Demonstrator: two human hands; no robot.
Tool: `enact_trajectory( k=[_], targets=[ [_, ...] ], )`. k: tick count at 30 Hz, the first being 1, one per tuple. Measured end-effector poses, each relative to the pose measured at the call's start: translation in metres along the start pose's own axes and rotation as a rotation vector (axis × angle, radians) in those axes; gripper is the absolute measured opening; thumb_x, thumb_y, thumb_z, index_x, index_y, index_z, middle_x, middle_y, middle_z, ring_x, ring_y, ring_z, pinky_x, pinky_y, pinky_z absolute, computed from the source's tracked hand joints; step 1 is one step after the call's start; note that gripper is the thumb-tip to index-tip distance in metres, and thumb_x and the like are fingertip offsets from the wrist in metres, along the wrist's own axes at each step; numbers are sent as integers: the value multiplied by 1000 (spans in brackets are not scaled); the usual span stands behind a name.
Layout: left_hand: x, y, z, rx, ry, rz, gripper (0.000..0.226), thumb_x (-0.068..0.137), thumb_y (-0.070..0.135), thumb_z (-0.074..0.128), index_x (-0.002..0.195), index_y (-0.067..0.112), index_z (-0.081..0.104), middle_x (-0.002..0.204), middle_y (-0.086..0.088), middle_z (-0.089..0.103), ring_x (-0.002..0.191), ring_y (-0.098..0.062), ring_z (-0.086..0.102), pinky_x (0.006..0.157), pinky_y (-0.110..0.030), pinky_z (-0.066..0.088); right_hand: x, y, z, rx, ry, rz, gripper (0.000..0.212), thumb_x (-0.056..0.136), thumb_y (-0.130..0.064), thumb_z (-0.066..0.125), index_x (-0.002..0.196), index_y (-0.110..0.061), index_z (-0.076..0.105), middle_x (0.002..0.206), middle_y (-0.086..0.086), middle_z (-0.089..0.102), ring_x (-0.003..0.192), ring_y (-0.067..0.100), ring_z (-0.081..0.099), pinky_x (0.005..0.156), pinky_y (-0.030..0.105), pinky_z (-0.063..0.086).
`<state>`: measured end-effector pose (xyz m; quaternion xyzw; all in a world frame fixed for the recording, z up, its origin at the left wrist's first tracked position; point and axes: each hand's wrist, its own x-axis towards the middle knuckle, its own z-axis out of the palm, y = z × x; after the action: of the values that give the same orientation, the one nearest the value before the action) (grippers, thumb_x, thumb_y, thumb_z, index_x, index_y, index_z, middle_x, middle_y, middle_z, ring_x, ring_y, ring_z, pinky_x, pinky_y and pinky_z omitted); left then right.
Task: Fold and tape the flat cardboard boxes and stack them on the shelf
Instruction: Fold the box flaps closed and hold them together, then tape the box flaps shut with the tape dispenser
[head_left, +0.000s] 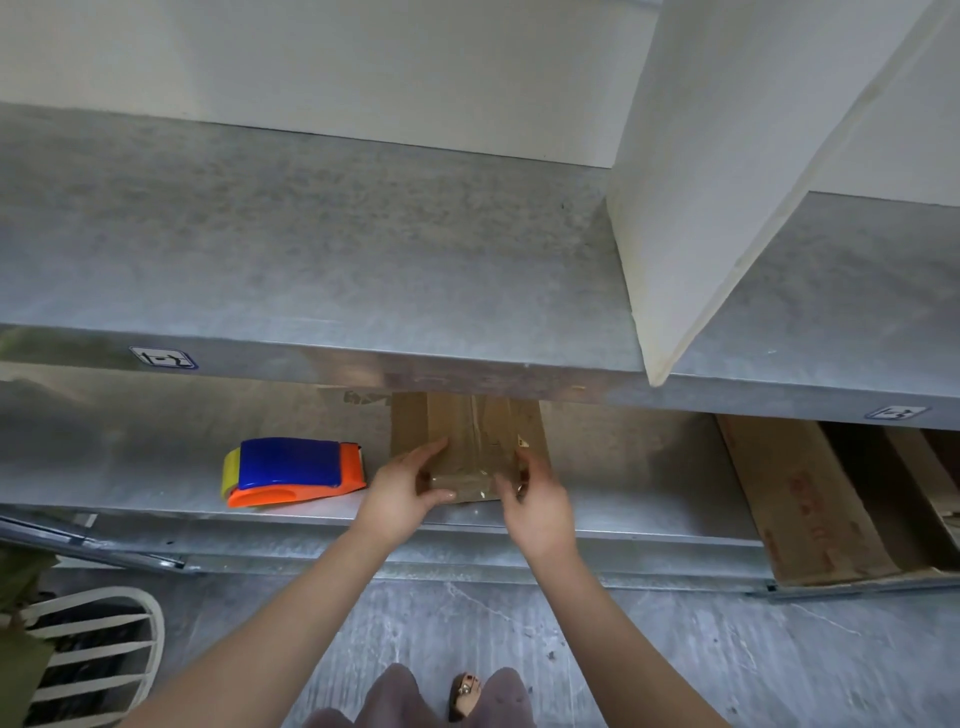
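A small brown cardboard box (467, 441) with clear tape along its top seam sits on the lower metal shelf (156, 467), its far part hidden under the upper shelf. My left hand (405, 493) grips the box's near left corner, thumb on the front face. My right hand (540, 504) grips the near right corner, fingers curled on the taped edge. A blue, orange and yellow tape dispenser (293, 470) lies on the same shelf, just left of my left hand.
The upper metal shelf (311, 249) overhangs the box and carries a tall white box (727, 182) at the right. Flat brown cardboard (800, 499) leans in the lower shelf's right end. A white slatted chair (98, 649) stands on the grey floor at lower left.
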<state>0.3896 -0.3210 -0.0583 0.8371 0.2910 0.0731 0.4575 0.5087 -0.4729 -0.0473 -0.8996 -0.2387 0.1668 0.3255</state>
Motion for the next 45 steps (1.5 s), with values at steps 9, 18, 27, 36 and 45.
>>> enact_trajectory(
  k=[9,18,27,36,45],
  targets=[
    [1,18,7,33,-98,58,54,85,41,68,135,40,47,132,3,49,117,-10,50,102,-25,41,-9,26,-22,220,-35,185,81,81,-40,75,147,-22,33,143,4,42,133,22,42,111,38,35],
    [61,15,-31,33,-380,-24,84,79,39,77,146,37,25,147,1,38,129,-18,43,107,-39,40,-3,33,-40,275,-125,345,77,83,-35,73,145,-36,27,127,3,41,114,28,56,100,45,48],
    [-38,7,5,73,-11,-149,46,86,59,58,114,26,42,96,6,65,90,-17,64,75,-32,51,0,27,-42,198,-91,122,70,83,-33,75,143,-21,41,133,-5,53,122,12,51,100,26,40],
    [7,1,-50,245,-383,12,90,71,52,79,143,42,26,155,9,10,139,-14,23,106,-22,24,-12,3,-17,136,182,133,68,80,-35,78,134,-9,45,132,18,41,116,37,50,93,34,41],
    [-40,-4,12,25,120,-18,81,67,34,86,135,24,43,129,2,38,118,-12,44,99,-19,33,-53,-5,10,412,-65,124,65,75,-25,83,129,-24,47,131,2,47,122,18,52,106,37,43]
  ],
)
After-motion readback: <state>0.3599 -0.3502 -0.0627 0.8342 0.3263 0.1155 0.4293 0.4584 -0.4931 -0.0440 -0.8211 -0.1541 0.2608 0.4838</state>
